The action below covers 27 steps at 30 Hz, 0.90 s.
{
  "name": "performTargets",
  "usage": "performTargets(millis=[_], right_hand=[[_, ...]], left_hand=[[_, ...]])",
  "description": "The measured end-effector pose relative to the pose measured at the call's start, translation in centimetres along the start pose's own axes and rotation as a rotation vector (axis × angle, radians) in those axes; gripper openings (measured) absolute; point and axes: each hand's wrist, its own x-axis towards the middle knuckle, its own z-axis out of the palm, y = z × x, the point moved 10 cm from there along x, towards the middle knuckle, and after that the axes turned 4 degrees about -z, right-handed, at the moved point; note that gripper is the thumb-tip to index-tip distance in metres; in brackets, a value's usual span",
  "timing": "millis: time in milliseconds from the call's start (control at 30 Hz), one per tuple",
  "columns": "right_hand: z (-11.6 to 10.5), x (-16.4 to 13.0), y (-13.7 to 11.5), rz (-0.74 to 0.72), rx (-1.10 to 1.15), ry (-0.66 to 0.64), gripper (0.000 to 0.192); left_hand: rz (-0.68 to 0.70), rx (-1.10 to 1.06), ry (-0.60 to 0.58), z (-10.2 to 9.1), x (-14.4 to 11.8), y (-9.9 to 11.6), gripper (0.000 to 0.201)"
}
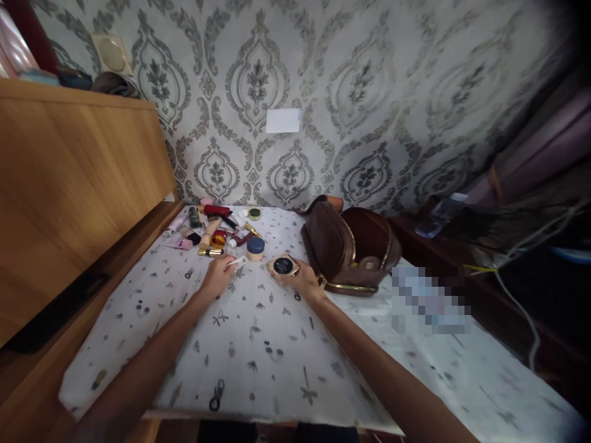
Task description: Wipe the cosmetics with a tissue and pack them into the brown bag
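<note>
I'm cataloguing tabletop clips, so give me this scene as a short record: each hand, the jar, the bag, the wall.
Left hand: holding a small white item
Right hand: holding a gold-edged case with a dark round centre
Jar: blue lid, upright, farther back between the hands
Bag: brown with gold zips, right of the jar
Wall: grey-patterned

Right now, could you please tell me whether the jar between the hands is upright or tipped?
Upright: the jar stands on the cloth, with its blue lid on top and its pale base below.
</note>
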Motion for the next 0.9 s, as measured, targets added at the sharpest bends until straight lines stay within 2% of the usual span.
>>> performTargets(millis=[100, 200, 300, 400, 500, 600, 767, 900], right_hand=[[0.5, -1.7, -0.1, 0.036, 0.081, -0.026, 0.037], [0.7, -2.5, -0.6, 0.027, 0.138, -0.007, 0.037], [0.5, -3.1, -1.5, -0.014, 0.168, 0.022, 0.037], [0.1, -3.7, -2.5, -0.063, 0.184, 0.025, 0.034], [0.5, -4.4, -3.4, -0.086, 0.192, -0.053, 0.029], [1.1, -4.9, -3.7, -0.073, 0.267, -0.114, 0.033], [1.9, -5.1, -3.0, 0.027, 0.627, -0.094, 0.044], [2.6, -5.3, -2.0, 0.172, 0.9, -0.086, 0.044]], left_hand=[[0.043, -0.136, -0.003, 0.2, -0.7, 3.2, 0.021], [0.141, -0.252, -0.012, 1.3, -1.7, 7.5, 0.023], [0.288, -0.173, -0.07, 3.6, -2.8, 11.7, 0.03], [0.392, -0.042, -0.118, 5.4, -3.1, 13.9, 0.039], [0.365, 0.011, -0.088, 5.5, -2.4, 13.5, 0.043], [0.281, -0.034, -0.057, 5.0, -1.7, 11.7, 0.044], [0.099, -0.209, -0.072, 5.3, -1.2, 8.6, 0.046], [0.014, -0.346, -0.064, 5.2, -1.0, 8.0, 0.043]])
